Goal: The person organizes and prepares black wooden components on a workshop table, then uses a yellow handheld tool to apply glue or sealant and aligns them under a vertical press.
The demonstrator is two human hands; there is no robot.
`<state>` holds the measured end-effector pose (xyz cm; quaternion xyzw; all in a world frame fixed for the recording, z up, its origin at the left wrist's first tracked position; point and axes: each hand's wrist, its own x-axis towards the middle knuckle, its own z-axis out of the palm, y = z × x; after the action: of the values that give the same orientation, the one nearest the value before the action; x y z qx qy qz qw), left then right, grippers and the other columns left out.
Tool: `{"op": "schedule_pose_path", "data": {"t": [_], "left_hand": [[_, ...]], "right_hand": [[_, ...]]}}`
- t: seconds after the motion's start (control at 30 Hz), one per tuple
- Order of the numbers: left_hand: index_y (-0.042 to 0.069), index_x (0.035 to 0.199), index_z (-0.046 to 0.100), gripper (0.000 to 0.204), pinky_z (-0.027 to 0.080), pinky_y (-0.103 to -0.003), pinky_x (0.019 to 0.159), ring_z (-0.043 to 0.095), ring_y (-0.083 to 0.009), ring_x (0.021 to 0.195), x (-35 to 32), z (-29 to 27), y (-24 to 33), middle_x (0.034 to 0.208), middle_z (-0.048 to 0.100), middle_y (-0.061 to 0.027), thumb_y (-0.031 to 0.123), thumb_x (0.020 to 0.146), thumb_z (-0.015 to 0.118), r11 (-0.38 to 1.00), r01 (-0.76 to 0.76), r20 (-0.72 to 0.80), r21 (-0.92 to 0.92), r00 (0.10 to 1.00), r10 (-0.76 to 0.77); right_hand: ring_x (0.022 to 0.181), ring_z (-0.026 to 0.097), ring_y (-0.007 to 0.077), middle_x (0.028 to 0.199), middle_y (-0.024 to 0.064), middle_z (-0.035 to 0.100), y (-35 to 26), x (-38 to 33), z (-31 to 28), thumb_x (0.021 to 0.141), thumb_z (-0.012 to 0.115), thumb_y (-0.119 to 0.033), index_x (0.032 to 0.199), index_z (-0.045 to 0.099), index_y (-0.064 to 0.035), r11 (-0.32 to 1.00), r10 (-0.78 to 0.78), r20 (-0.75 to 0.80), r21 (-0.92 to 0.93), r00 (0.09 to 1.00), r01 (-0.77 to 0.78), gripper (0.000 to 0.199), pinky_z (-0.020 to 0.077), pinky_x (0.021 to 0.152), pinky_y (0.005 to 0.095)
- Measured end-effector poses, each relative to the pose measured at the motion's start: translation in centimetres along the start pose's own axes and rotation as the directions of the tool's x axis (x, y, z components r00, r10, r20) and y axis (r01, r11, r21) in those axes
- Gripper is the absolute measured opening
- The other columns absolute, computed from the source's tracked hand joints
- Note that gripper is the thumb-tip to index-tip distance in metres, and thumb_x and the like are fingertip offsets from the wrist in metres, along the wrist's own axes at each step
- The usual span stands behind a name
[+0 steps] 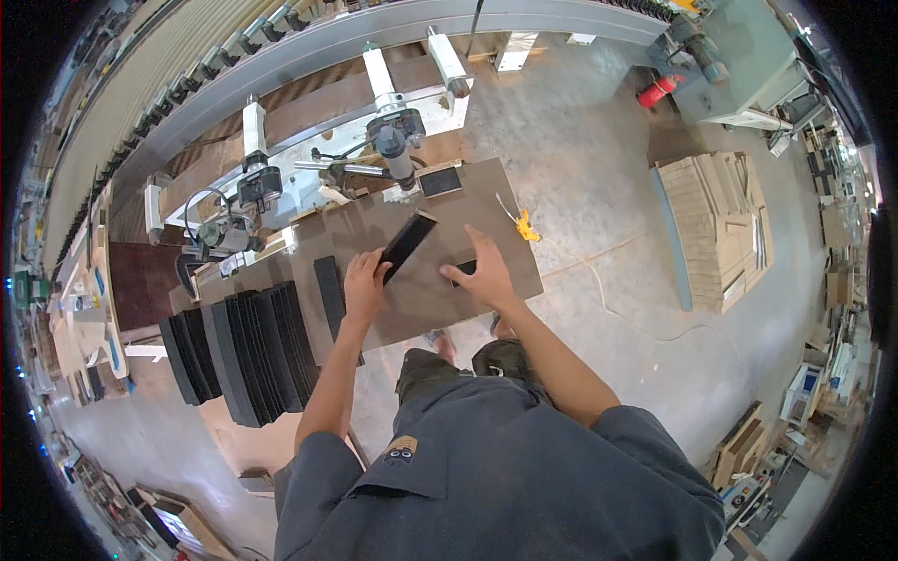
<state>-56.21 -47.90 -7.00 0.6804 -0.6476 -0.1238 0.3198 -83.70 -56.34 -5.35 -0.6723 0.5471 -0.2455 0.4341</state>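
Note:
My left hand (365,284) is closed round the near end of a narrow black board (409,245), tilted up with its pale end edge away from me. To the right, my right hand (488,273) is open, thumb and fingers spread, holding nothing that I can see. Its thumb lies over or against a short black piece (463,273), partly hidden by the hand. Both hands are above a brown worktable (510,215). Left of my left hand lies another black strip (329,290). A small black rectangular block (440,181) rests by the table's far edge.
Rows of stacked black boards (257,351) stand at the left. Beyond the table is a machine with clamp-like heads (391,150). A yellow air gun (527,226) hangs at the right edge, its hose on the floor. Stacked wooden panels (716,229) stand farther right, near a red fire extinguisher (659,91).

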Motion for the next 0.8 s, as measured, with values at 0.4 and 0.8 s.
{"op": "schedule_pose_path", "data": {"t": [0.4,0.8], "left_hand": [[0.009,0.139,0.072,0.037,0.051,-0.053,0.097,0.064,-0.0461,0.108,3.4,10.1,-1.5,0.119,0.067,-0.0233,0.018,0.104,0.066,0.856,0.506,-0.216,-0.103,0.829,-0.516],[0.013,0.15,0.066,0.053,0.053,-0.045,0.096,0.068,-0.0336,0.099,2.2,12.1,0.5,0.097,0.074,-0.0108,0.013,0.097,0.075,0.937,0.235,-0.21,-0.259,0.933,-0.292]], "right_hand": [[0.166,0.011,0.0434,0.179,0.0186,0.02,3.0,-0.9,4.4,0.067,0.084,-0.079,0.171,0.028,-0.0096,0.672,-0.123,0.393,-0.642,0.911,0.368,0.137,0.01,0.133,0.0637],[0.165,0.017,0.04,0.178,0.0156,0.026,4.8,-0.8,5.3,0.069,0.077,-0.083,0.17,0.029,-0.0051,0.658,-0.219,0.246,-0.677,0.944,0.329,0.136,0.0157,0.132,0.0595]]}}
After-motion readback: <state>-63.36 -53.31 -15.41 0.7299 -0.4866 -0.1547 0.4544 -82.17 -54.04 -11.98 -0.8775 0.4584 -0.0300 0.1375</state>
